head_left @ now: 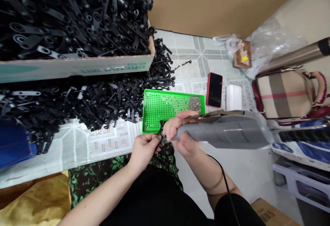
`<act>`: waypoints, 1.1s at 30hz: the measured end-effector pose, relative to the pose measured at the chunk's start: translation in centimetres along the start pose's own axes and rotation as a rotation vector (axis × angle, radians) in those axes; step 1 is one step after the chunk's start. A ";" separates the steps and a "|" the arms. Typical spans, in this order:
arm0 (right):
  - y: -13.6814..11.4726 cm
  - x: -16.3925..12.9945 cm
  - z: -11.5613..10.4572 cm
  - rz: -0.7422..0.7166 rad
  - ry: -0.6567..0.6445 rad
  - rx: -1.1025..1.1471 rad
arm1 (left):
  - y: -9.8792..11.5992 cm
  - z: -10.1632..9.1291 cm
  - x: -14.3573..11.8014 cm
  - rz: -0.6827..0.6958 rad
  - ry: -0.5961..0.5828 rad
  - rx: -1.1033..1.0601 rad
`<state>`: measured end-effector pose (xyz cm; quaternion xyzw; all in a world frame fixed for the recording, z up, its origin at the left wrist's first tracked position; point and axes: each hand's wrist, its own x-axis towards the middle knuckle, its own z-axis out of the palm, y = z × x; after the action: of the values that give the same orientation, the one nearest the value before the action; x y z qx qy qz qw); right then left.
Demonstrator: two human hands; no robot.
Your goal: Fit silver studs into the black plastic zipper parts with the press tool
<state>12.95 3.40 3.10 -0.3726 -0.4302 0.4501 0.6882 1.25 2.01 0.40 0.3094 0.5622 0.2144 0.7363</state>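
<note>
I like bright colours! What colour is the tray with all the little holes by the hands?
The tray is bright green, seen in the head view.

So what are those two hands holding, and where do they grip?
The right hand wraps the front end of a grey electric screwdriver. The left hand pinches a small black plastic part at the tool's tip; which part of it cannot be told.

Home piecework bench: black plastic parts [77,16] heaped.

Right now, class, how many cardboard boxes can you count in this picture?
2. One cardboard box, heaped with black plastic parts, sits at the upper left of the table. A second box corner shows at the bottom right, on the floor. Others may lie out of view.
</note>
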 end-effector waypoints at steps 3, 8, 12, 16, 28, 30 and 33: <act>-0.1 -0.2 0.1 -0.011 0.006 0.007 | -0.1 0.0 0.0 0.001 -0.006 0.003; -0.2 -0.3 0.1 -0.026 0.015 0.018 | -0.2 0.0 0.1 0.000 -0.011 0.001; -0.4 -0.2 0.0 -0.037 0.029 0.024 | -0.1 0.0 0.2 -0.006 0.001 0.018; -0.3 -0.2 0.0 -0.041 0.025 0.037 | 0.0 0.0 0.1 -0.014 0.004 0.022; -0.4 -0.5 0.0 -0.038 0.035 0.008 | 0.0 0.0 0.2 -0.017 0.004 0.023; -0.4 -0.5 0.0 -0.034 0.038 -0.003 | 0.0 0.0 0.2 -0.017 0.003 0.022; -0.5 -0.5 0.0 -0.032 0.033 -0.020 | 0.0 0.0 0.2 -0.023 0.001 0.013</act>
<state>13.00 2.75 3.36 -0.3800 -0.4293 0.4286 0.6983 1.31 2.15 0.27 0.3075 0.5676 0.2026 0.7364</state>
